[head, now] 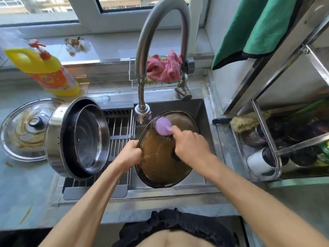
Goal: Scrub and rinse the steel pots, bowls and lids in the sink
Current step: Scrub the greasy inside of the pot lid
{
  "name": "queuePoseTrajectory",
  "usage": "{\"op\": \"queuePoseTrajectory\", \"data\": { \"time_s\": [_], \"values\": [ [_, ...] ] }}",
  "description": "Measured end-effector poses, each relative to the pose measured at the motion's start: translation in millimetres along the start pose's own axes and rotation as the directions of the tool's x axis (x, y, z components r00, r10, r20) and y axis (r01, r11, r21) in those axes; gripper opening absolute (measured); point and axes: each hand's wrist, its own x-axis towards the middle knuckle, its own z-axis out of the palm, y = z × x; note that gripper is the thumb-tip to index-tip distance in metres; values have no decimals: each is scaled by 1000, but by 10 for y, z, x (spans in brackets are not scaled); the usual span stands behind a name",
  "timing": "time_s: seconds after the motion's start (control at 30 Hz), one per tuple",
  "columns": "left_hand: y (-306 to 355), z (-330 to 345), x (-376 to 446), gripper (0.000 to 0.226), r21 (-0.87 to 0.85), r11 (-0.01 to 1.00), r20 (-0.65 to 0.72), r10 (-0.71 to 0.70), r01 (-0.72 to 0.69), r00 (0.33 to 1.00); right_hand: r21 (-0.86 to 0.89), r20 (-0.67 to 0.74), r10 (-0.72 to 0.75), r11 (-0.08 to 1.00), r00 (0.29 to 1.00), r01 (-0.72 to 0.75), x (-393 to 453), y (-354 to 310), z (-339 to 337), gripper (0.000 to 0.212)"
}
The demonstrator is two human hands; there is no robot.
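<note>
Sink (pixel 199 107): left hand (pixel 130 154) grips lid (pixel 156 163); right hand (pixel 191 145) clutches half-hidden brush (pixel 163 126).

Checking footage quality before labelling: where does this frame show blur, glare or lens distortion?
Head view: the yellow detergent bottle is motion-smeared; daylight glares on the steel pot's rim; the wide-angle lens bends the shelf rails; the purple scrub brush and brown-stained lid stay fairly sharp.

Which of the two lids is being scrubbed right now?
The brown-stained lid over the sink, gripped by the left hand while the right hand rubs a purple scrubber on it. The other lid lies untouched on the counter.
</note>
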Motion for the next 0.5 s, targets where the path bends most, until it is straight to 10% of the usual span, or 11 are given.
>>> {"op": "queuePoseTrajectory", "data": {
  "time_s": [0.07, 0.2, 0.33, 0.43, 0.5],
  "values": [
    [-19, -37, 23, 43, 4, 1000, -11, -4, 4, 1000, 19, 52, -115, 993, 992, 115, -69, -120, 15, 42],
    [-82, -104, 76, 43, -38, 999, -44, -21, 19, 999, 0, -20, 220, 976, 975, -220, 193, 302, -130, 37],
    [-144, -174, 103, 53, -94, 995, -74, -41, 34, 996, -27, 95, -108, 993, 990, 111, -29, 124, 43, 46],
    [-53, -147, 75, 56, -99, 995, -48, -28, 24, 998, 25, 23, 239, 971, 971, -240, 182, 522, -64, 39],
    [-71, -144, 83, 57, -107, 994, -42, -41, 36, 998, -7, 14, 138, 990, 990, -138, 133, 469, 43, 38]
  ]
}}
